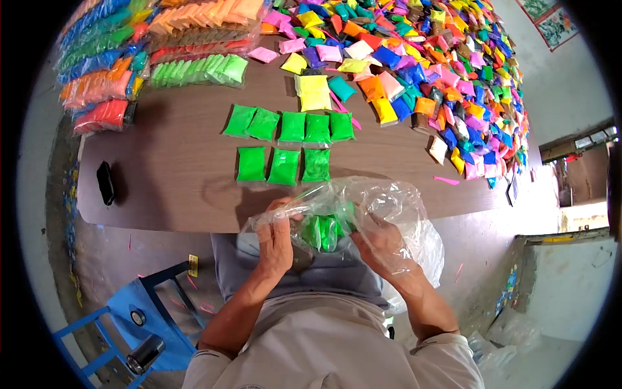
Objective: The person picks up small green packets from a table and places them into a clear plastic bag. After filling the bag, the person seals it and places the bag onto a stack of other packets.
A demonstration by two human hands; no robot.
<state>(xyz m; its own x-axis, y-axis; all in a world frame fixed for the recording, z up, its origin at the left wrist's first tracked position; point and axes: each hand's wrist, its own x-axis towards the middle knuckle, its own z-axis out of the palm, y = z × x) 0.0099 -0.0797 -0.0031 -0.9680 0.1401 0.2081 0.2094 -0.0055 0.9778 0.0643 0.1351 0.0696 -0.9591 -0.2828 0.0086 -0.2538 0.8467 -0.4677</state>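
Observation:
My left hand (276, 238) holds the left side of a clear plastic bag (402, 207) over my lap, at the table's front edge. On the bag's other side is my right hand (379, 240), with its fingers closed on the film and partly covered by it. Several green packets (322, 232) lie inside the bag between my hands. Beyond the bag, more green packets (283, 166) lie flat on the table in two rows. Two yellow packets (313, 93) are behind those rows.
A large heap of coloured packets (447, 78) covers the table's right and back. Bagged packets in rows (199, 70) fill the back left. A black object (105, 183) lies near the left edge. A blue stool (149, 318) stands on the floor at left.

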